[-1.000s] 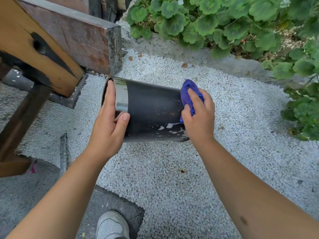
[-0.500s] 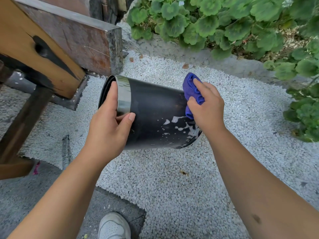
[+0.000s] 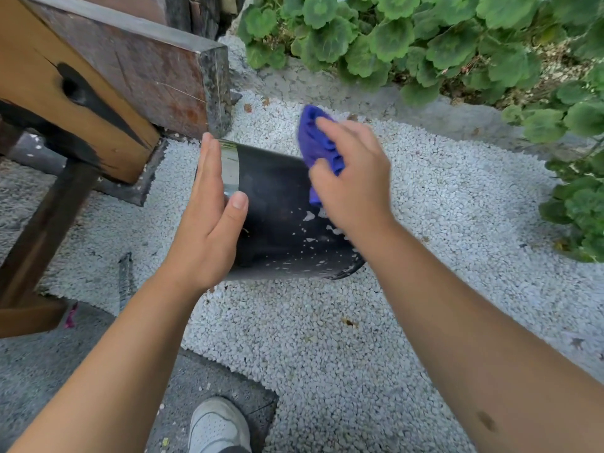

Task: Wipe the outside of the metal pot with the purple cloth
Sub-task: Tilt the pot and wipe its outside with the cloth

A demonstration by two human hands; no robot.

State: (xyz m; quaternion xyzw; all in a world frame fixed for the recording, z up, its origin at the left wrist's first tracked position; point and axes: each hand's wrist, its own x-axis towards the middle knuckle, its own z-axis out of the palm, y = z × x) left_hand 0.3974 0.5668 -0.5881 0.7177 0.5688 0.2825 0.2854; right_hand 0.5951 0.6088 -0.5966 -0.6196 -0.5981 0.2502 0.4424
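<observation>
From the head view, my left hand (image 3: 209, 223) has gone from curling over the rim to lying flat and loose against the metal pot (image 3: 281, 210), held tipped at frame centre over the gravel (image 3: 327, 338). My right hand (image 3: 353, 178), clenched on the purple cloth (image 3: 318, 142), has slid onto the pot's upper side, so I judge wiping is midway, pale flecks remaining lower down

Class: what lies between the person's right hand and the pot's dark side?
In the head view, the purple cloth lies bunched between the right hand and the pot.
</observation>
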